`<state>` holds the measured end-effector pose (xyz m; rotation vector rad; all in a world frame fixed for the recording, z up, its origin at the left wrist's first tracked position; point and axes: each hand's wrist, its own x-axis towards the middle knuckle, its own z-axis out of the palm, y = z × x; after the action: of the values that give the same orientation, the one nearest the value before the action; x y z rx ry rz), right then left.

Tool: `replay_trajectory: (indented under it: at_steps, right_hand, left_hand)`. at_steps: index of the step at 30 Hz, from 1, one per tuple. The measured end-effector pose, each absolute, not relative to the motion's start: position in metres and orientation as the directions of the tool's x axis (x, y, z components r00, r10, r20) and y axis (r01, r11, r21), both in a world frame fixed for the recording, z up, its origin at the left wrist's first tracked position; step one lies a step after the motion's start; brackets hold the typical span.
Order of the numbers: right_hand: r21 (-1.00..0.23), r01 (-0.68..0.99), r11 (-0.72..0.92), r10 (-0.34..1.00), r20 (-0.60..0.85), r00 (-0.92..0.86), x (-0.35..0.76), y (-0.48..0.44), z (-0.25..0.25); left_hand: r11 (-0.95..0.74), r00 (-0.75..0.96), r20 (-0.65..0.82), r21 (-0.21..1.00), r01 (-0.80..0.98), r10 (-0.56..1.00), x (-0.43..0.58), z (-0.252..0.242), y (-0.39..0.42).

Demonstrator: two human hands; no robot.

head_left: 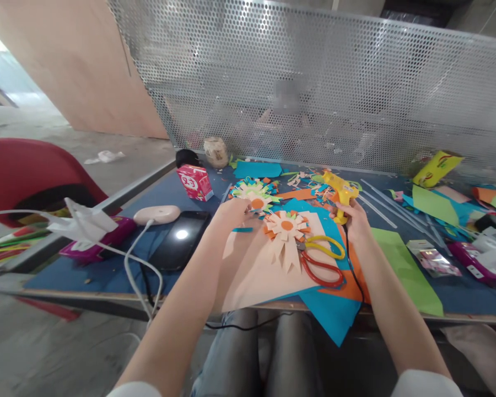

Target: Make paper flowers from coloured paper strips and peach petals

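Observation:
My right hand (354, 218) is wrapped round the handle of a yellow glue gun (342, 190), held above the right part of the table with its black cord hanging down. My left hand (237, 209) is closed at the left edge of a layered paper flower (257, 204) with an orange centre and green, blue and orange strips; its fingertips are partly hidden. Just in front lies a peach paper rosette (288, 225) with an orange centre and paper tails. Scissors (323, 272) with a red and a yellow handle lie beside it, on sheets of peach paper (248, 275).
A black phone (179, 242), a white oval device (157, 214) with a cable and a pink box (195, 182) are on the left. Clear glue sticks (391, 204), green paper (405, 270) and a yellow box (438, 168) lie right. Perforated metal panel (314, 82) stands behind.

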<state>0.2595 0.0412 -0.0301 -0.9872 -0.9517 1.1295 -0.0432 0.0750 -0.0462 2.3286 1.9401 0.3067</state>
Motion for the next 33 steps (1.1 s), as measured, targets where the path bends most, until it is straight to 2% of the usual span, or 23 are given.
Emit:
replay_trajectory:
  at_steps: [3, 4, 6, 8, 9, 11, 13, 15, 19, 24, 28, 33]
  right_hand:
    - [-0.935, -0.299, 0.189, 0.975, 0.144, 0.168, 0.255, 0.037, -0.026]
    - [-0.931, -0.293, 0.218, 0.971, 0.178, 0.157, 0.254, 0.035, -0.025]
    - [-0.936, -0.225, 0.27, 0.962, 0.253, 0.1, 0.251, 0.031, -0.023]
    - [-0.946, -0.095, 0.309, 0.951, 0.307, 0.037, 0.246, 0.026, -0.022]
    - [-0.948, -0.029, 0.318, 0.948, 0.318, 0.013, 0.244, 0.023, -0.022]
    - [-0.943, 0.079, 0.322, 0.947, 0.322, -0.012, 0.239, 0.019, -0.022]
    - [-0.936, 0.158, 0.313, 0.948, 0.318, 0.006, 0.235, 0.015, -0.023]
    - [-0.924, 0.236, 0.299, 0.949, 0.315, 0.029, 0.233, 0.014, -0.025]
    - [-0.854, 0.397, 0.337, 0.924, 0.38, 0.033, 0.233, 0.015, -0.028]
    - [-0.727, 0.563, 0.393, 0.874, 0.485, 0.016, 0.232, 0.016, -0.03]
    - [-0.664, 0.633, 0.399, 0.866, 0.5, -0.022, 0.229, 0.013, -0.031]
    - [-0.644, 0.684, 0.343, 0.89, 0.456, -0.018, 0.228, 0.011, -0.033]
  left_hand:
    - [-0.142, 0.114, 0.142, 0.212, 0.967, 0.983, -0.046, -0.038, 0.07]
    - [-0.135, 0.088, 0.188, 0.257, 0.957, 0.978, -0.046, -0.035, 0.069]
    - [-0.169, 0.015, 0.301, 0.492, 0.854, 0.953, -0.044, -0.032, 0.066]
    - [-0.226, -0.074, 0.316, 0.804, 0.55, 0.946, -0.038, -0.03, 0.064]
    - [-0.22, -0.091, 0.268, 0.908, 0.357, 0.959, -0.033, -0.03, 0.064]
    - [-0.122, -0.05, 0.126, 0.989, 0.082, 0.991, -0.023, -0.03, 0.061]
    - [-0.029, 0.004, 0.029, 0.999, -0.027, 1.0, -0.014, -0.03, 0.059]
    - [0.014, 0.056, -0.011, 0.999, -0.051, 0.998, -0.007, -0.031, 0.057]
    - [0.042, 0.135, -0.037, 0.998, -0.036, 0.99, 0.0, -0.031, 0.053]
    - [0.063, 0.152, -0.064, 0.998, 0.01, 0.986, 0.004, -0.031, 0.051]
    - [0.044, 0.182, -0.048, 0.999, 0.024, 0.982, 0.006, -0.033, 0.049]
    - [0.032, 0.203, -0.042, 0.998, 0.052, 0.978, 0.007, -0.036, 0.049]
